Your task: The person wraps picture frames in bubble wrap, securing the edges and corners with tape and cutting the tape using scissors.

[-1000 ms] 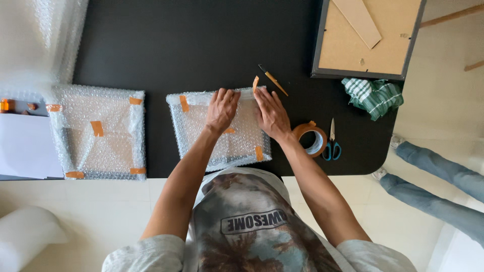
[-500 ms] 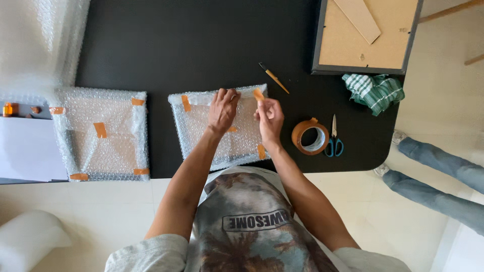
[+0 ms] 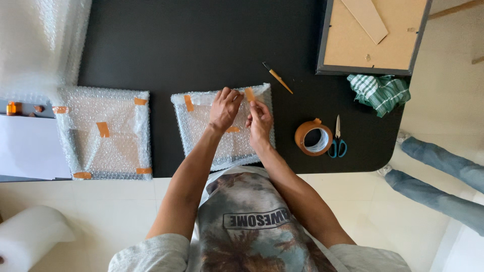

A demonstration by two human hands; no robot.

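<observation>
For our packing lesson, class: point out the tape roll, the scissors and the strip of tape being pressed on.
tape roll [image 3: 302, 132], head view, on its brown outer band at the left.
scissors [image 3: 337, 127], head view, on the blades.
strip of tape [image 3: 249, 94], head view, on its orange middle.

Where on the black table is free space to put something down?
The widest bare patch is the black table beyond both bubble-wrapped parcels, left of the picture frame. A narrow strip separates the parcels. Right of the hands it is crowded: knife, tape roll, scissors, cloth.
</observation>
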